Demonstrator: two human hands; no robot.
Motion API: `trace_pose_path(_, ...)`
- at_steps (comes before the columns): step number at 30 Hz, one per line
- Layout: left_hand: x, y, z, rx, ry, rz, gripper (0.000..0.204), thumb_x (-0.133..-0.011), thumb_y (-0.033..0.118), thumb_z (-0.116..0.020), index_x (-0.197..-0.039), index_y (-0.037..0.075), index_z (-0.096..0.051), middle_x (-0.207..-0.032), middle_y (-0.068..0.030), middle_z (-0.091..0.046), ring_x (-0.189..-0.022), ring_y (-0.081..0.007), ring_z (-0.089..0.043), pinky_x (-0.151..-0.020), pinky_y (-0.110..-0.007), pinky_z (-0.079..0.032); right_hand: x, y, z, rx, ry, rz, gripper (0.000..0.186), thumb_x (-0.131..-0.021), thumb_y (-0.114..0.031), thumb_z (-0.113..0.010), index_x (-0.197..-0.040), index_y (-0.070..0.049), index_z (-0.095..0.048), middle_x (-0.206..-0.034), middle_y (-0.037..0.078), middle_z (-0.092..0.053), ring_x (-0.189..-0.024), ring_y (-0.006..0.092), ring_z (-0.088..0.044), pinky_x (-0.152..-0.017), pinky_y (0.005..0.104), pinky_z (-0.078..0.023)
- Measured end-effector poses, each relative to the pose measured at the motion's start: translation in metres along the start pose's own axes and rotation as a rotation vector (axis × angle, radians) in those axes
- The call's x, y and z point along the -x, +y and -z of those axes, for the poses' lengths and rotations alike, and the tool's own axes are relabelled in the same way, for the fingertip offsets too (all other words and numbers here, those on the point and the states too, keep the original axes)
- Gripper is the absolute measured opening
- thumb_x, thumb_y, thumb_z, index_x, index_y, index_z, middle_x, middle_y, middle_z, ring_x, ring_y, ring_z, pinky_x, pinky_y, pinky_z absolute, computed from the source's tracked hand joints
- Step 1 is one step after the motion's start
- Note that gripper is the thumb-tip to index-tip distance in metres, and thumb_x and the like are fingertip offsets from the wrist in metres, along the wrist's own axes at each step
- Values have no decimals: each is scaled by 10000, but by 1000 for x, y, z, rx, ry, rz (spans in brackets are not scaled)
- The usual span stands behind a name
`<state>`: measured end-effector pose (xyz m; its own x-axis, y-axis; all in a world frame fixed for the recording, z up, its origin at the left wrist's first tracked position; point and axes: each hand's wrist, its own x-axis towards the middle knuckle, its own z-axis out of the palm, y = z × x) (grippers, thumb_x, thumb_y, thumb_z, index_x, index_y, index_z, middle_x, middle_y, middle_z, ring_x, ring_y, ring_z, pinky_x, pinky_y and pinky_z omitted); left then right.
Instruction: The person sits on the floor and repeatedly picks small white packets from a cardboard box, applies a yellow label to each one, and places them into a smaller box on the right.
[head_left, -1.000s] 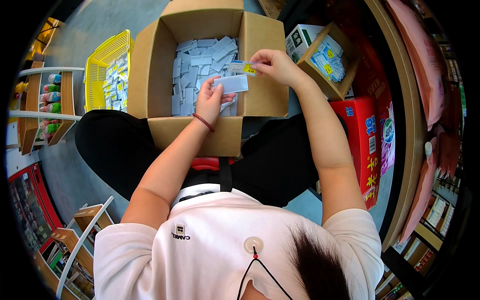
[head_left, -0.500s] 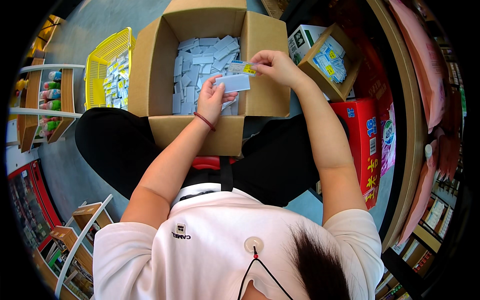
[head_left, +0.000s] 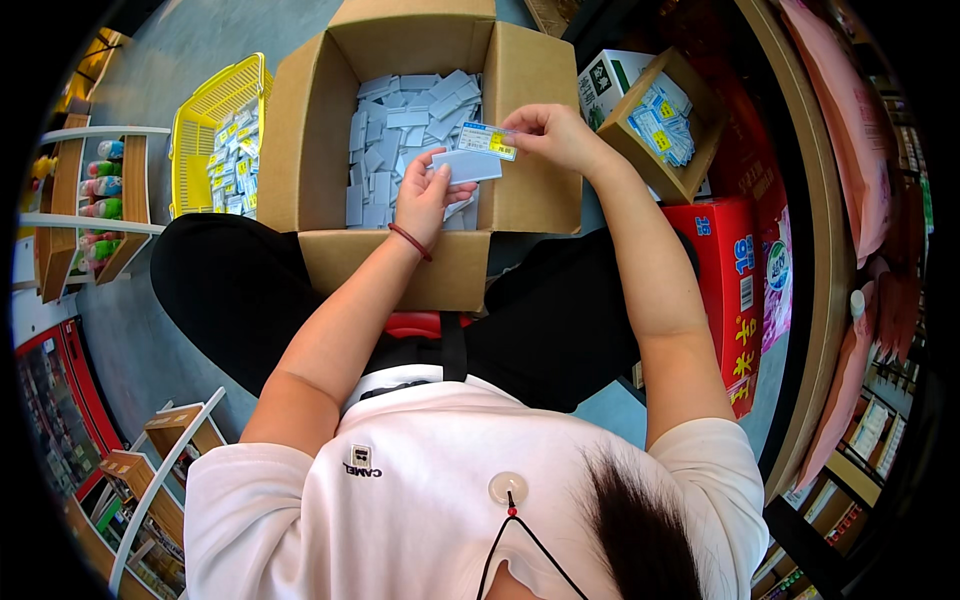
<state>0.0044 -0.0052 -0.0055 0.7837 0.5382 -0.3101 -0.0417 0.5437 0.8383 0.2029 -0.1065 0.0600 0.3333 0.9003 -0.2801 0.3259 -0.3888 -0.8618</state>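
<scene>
Over a large cardboard box [head_left: 390,270], my left hand [head_left: 424,200] grips a plain white tag holder [head_left: 472,165] between thumb and fingers. My right hand [head_left: 550,135] pinches a price label [head_left: 484,141], white with a blue strip and a yellow patch, by its right end. The label lies just above the holder's upper edge and seems to overlap it slightly; whether they touch I cannot tell. Inside the box is a loose heap of white tag holders [head_left: 410,115].
To the left stands a yellow basket [head_left: 190,150] of labelled tags. At the right, a small cardboard box [head_left: 690,180] holds blue-and-white labels [head_left: 660,125], above a red carton [head_left: 708,270]. A shelf edge [head_left: 825,250] runs along the far right; white-railed racks [head_left: 95,222] stand left.
The price label in my right hand has turned a little and its printed face shows more fully. My left hand and the white tag holder have barely moved.
</scene>
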Motion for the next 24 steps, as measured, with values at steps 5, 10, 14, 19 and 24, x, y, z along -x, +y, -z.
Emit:
trace_pose_path(5, 0, -1, 0, -22, -51, -14, 330, -933, 114, -424, -1236, 17, -338, -1011, -167, -571, -816, -208, -638, -711, -268, -532, -2, 3, -8, 23, 3, 22, 202, -813, -127, -636, -991, -35, -654, -803, 33, -640, -736, 88, -569, -678, 223, -459)
trace_pose_path(10, 1, 0, -2, -14, -56, -9, 315, -926, 83, -414, -1219, 8, -323, -1029, -185, -565, -808, -213, -637, -704, -272, -537, -6, 14, -14, 142, 8, 172, 200, -825, -133, -615, -1007, -65, -661, -841, 50, -612, -790, 130, -565, -718, 239, -448)
trace_pose_path(14, 2, 1, -1, -18, -60, -5, 327, -928, 100, -425, -1224, 7, -323, -1028, -175, -570, -835, -229, -638, -729, -280, -531, -6, 10, -17, 230, -43, 185, 202, -825, -123, -609, -1016, -84, -661, -853, 62, -574, -801, 163, -551, -725, 256, -439)
trace_pose_path(19, 1, 0, -2, -25, -68, -8, 317, -926, 90, -424, -1215, 6, -326, -1029, -175, -570, -835, -231, -638, -731, -286, -532, -5, 5, -19, 335, -39, 240, 204, -813, -121, -620, -1009, -84, -662, -893, 63, -555, -801, 170, -536, -716, 270, -438)
trace_pose_path(24, 0, -3, 1, -32, -88, -14, 307, -924, 79, -424, -1204, -2, -327, -1020, -173, -572, -824, -218, -637, -716, -278, -532, -6, -1, -25, 268, 56, 437, 185, -798, -93, -628, -977, -59, -660, -901, 71, -570, -803, 182, -549, -714, 276, -451)
